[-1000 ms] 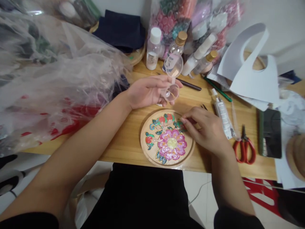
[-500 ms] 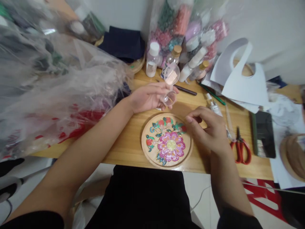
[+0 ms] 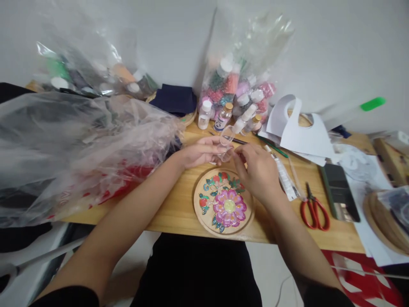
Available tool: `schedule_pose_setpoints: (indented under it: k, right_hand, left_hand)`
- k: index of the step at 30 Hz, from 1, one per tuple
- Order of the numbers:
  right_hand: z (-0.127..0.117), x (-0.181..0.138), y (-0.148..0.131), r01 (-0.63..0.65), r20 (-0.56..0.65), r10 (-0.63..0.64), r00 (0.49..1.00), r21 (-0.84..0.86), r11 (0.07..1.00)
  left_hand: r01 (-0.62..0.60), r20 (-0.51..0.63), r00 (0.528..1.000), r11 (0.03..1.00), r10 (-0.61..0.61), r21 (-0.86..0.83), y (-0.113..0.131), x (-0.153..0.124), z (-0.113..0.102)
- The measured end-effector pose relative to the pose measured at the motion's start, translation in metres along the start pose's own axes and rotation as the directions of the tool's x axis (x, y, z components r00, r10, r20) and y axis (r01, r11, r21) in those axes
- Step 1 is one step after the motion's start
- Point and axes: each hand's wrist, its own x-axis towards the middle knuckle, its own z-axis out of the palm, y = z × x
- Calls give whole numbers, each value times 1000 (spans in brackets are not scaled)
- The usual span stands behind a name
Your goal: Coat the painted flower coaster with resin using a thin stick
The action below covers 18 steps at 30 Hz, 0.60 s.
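Your left hand (image 3: 200, 154) holds a small clear container (image 3: 226, 155) at 12 o'clock from the round wooden plate (image 3: 203, 218), fingers closed round its side; clear lid (image 3: 227, 135) flipped open toward 12. Your right hand (image 3: 258, 170): between 1 and 2 o'clock, thumb and forefinger narrow, tips at the container's mouth; cannot tell whether they grip anything. Pink flower (image 3: 230, 207) lies on plate. White tube (image 3: 285, 178) at 2; red-handled tool (image 3: 315, 212) at 3.
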Motion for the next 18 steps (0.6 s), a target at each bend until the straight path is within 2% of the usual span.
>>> schedule_pose_setpoints:
  k: [5, 11, 18]
  right_hand:
    - [5, -5, -1, 12, -13, -12, 1000, 30, 999]
    - [8, -10, -2, -37, -3, 39, 999, 182, 983]
    - [2, -13, 4, -40, -100, 79, 992, 341, 939]
  left_hand:
    - [-19, 38, 999, 1000, 19, -9, 0, 1, -1]
    - [-20, 47, 999, 1000, 21, -12, 0, 1, -1]
    - [-29, 75, 997, 999, 27, 31, 0, 0, -2]
